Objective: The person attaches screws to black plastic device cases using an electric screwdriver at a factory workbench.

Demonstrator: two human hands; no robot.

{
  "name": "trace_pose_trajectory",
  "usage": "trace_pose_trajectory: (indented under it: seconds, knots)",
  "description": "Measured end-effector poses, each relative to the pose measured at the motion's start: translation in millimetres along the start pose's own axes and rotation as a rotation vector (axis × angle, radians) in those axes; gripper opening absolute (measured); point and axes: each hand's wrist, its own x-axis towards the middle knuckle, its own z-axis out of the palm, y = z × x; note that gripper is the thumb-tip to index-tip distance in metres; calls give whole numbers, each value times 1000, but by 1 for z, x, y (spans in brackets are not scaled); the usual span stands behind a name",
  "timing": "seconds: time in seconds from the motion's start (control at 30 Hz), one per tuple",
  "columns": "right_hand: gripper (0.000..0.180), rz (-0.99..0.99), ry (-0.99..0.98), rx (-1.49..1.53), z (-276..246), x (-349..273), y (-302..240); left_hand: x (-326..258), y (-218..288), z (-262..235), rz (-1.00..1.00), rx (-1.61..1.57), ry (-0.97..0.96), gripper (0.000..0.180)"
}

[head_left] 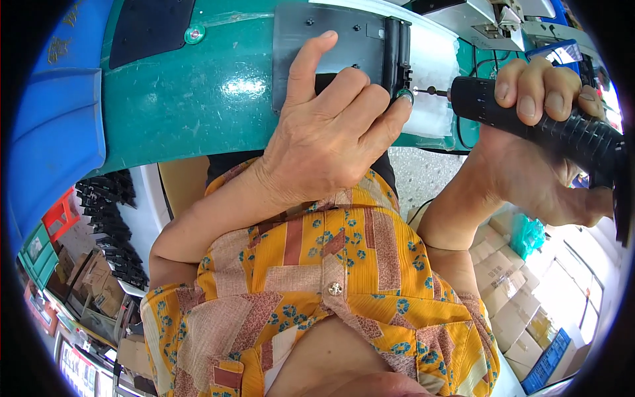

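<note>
A grey-black plastic panel (294,49) lies on the green bench, with a dark hinge-like bar (391,49) along its right edge. My left hand (324,135) is over the panel's near part, most fingers curled and one stretched out upward. One fingertip presses at the bar's near end, beside a small round green piece with a shiny rim (405,98). My right hand (542,99) is wrapped round a black power screwdriver (479,102), held sideways. Its thin bit (431,90) points left, toward the bar's near end. Whether the tip touches anything is too small to tell.
Another dark panel (149,30) lies at the far left, near a round green piece (194,34). A blue bin (66,126) stands left of the green bench (192,99). White foam sheet (433,56) lies under the bit. Several black parts (109,218) sit lower left; cartons (509,284) lower right.
</note>
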Motion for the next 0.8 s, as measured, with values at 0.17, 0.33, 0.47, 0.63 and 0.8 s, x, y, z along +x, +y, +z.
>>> trace_pose_trajectory:
  seconds: [0.17,0.33,0.47,0.63,0.8]
  knots:
    - [85,24,-11,-32,2,1,5,-3,-2,2,2,-10,18,31]
    - [86,10,1,-58,6,1,8,-2,-3,0,-3,-8,2,30]
    - [85,-20,4,-46,7,1,8,-1,-1,-1,-12,-6,-5,29]
    - [86,-12,-15,-45,6,1,7,-1,1,-1,-19,-29,-9,29]
    - [86,61,-132,45,-7,9,5,-2,0,2,-19,-34,12,30]
